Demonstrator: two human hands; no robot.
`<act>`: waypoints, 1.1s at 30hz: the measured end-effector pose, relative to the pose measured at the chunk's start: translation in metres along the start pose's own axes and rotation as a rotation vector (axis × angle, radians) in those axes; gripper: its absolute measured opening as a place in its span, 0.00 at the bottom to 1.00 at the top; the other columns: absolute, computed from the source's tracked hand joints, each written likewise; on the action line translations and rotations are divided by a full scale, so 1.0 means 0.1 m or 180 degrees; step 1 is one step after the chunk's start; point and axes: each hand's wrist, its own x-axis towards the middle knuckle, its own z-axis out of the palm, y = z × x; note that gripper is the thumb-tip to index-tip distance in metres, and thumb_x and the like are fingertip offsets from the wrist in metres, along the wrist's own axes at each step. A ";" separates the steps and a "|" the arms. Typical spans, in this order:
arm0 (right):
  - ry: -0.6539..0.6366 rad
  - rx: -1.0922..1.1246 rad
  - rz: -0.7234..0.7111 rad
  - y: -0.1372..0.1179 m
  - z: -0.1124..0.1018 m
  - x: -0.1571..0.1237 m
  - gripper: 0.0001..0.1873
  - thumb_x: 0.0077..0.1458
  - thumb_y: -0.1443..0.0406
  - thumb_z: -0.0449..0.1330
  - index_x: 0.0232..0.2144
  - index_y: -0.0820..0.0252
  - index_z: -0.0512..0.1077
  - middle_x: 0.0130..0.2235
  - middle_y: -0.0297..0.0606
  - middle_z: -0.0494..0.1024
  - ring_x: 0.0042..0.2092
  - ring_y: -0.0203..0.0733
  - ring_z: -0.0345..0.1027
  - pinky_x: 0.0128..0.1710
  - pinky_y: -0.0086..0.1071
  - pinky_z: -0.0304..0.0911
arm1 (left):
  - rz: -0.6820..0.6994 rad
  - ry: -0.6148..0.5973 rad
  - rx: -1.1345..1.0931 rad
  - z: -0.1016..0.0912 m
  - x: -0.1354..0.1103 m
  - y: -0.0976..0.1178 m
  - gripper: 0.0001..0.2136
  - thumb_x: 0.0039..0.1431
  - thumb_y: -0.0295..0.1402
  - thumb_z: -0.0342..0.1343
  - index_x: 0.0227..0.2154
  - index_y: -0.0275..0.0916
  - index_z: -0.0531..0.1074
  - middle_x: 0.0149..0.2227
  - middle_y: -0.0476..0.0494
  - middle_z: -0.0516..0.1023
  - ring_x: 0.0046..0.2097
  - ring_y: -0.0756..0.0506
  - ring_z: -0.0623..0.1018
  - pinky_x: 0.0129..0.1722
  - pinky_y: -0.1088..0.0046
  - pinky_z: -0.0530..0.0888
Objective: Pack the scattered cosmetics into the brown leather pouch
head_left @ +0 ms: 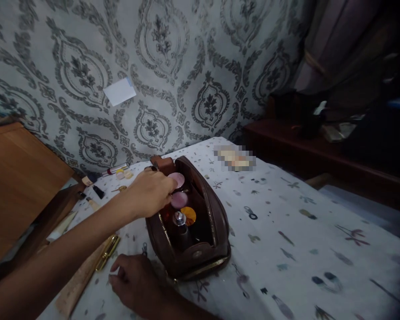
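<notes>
A dark brown zippered bag (222, 218) lies unzipped on the patterned cloth. My left hand (155, 191) reaches over its left rim, fingers curled against a pink round item (176, 179); their tips are partly hidden. Just below is a second pink disc (179, 200). Deeper in the bag are an orange round item (189, 215) and a bottle with a shiny silver cap (179, 218). My right hand (136, 282) rests left of the bag's near end, loosely curled, thumb and finger apart with nothing seen between them. Near it lies a gold tube (108, 253).
Left of the bag are a long tan pouch (82, 280), a pale tube (62, 226), a black-capped tube (98, 192) and several small cosmetics. A wooden board (23, 178) stands at left. A blurred item (235, 158) lies at the back. Dark furniture (303, 146) borders the right.
</notes>
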 end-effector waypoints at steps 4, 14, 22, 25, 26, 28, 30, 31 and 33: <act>0.0057 -0.0098 -0.0060 -0.05 -0.04 -0.01 0.08 0.53 0.62 0.59 0.35 0.54 0.77 0.28 0.32 0.79 0.29 0.36 0.70 0.29 0.26 0.58 | -0.0028 -0.0419 0.0017 -0.01 0.13 -0.01 0.03 0.49 0.29 0.58 0.29 0.41 0.73 0.30 0.44 0.80 0.36 0.41 0.79 0.36 0.70 0.69; 0.0156 -0.0361 -0.0161 -0.03 -0.01 -0.01 0.07 0.53 0.63 0.58 0.32 0.54 0.77 0.28 0.33 0.80 0.30 0.37 0.71 0.28 0.26 0.55 | 0.0065 -0.1191 0.0323 -0.05 0.31 0.10 0.07 0.44 0.22 0.56 0.27 0.39 0.74 0.33 0.39 0.81 0.37 0.38 0.81 0.32 0.69 0.71; 0.0110 -0.0433 -0.0070 -0.03 0.01 0.01 0.07 0.53 0.63 0.58 0.31 0.55 0.77 0.28 0.33 0.80 0.29 0.37 0.71 0.27 0.26 0.54 | -0.0112 -0.0993 -0.0053 0.06 0.35 0.10 0.06 0.42 0.19 0.57 0.21 0.37 0.73 0.33 0.36 0.82 0.37 0.36 0.81 0.36 0.65 0.74; 0.0059 -0.0451 -0.0039 -0.05 -0.01 0.00 0.08 0.53 0.63 0.58 0.32 0.56 0.78 0.29 0.34 0.80 0.30 0.36 0.71 0.27 0.26 0.55 | -0.0077 -0.1229 0.0218 0.01 0.35 0.12 0.07 0.45 0.19 0.56 0.26 0.36 0.76 0.37 0.34 0.82 0.40 0.34 0.81 0.37 0.64 0.75; 0.0036 -0.0455 -0.0029 -0.07 -0.03 0.00 0.08 0.54 0.63 0.58 0.32 0.56 0.78 0.29 0.34 0.81 0.30 0.36 0.72 0.28 0.26 0.55 | -0.0049 -0.1323 0.0330 0.00 0.35 0.13 0.07 0.47 0.20 0.56 0.28 0.35 0.76 0.38 0.33 0.81 0.41 0.34 0.81 0.37 0.63 0.75; -0.0005 -0.0466 -0.0034 -0.09 -0.05 -0.02 0.09 0.55 0.63 0.57 0.33 0.56 0.77 0.30 0.34 0.81 0.31 0.36 0.72 0.28 0.25 0.55 | 0.0026 -0.1443 0.0520 -0.03 0.35 0.12 0.09 0.50 0.22 0.54 0.33 0.35 0.77 0.40 0.33 0.81 0.42 0.34 0.80 0.37 0.62 0.75; -0.0025 -0.0497 -0.0048 -0.09 -0.06 -0.02 0.10 0.55 0.63 0.56 0.33 0.56 0.77 0.31 0.34 0.81 0.32 0.36 0.72 0.29 0.26 0.56 | 0.0069 -0.1478 0.0637 -0.05 0.34 0.10 0.10 0.53 0.24 0.53 0.35 0.35 0.77 0.41 0.33 0.81 0.44 0.35 0.80 0.39 0.62 0.75; -0.0026 -0.0518 -0.0043 -0.09 -0.06 -0.02 0.09 0.55 0.63 0.56 0.33 0.56 0.77 0.31 0.34 0.81 0.32 0.36 0.72 0.29 0.26 0.56 | 0.0067 -0.1472 0.0667 -0.06 0.33 0.10 0.10 0.54 0.25 0.52 0.36 0.35 0.77 0.42 0.33 0.81 0.45 0.35 0.80 0.39 0.62 0.74; -0.0015 -0.0550 -0.0034 -0.06 -0.04 -0.02 0.10 0.55 0.63 0.56 0.33 0.56 0.77 0.31 0.34 0.81 0.32 0.37 0.72 0.29 0.26 0.56 | 0.0027 -0.1482 0.0682 -0.10 0.33 0.10 0.10 0.54 0.26 0.53 0.38 0.36 0.77 0.43 0.34 0.80 0.46 0.35 0.79 0.40 0.62 0.74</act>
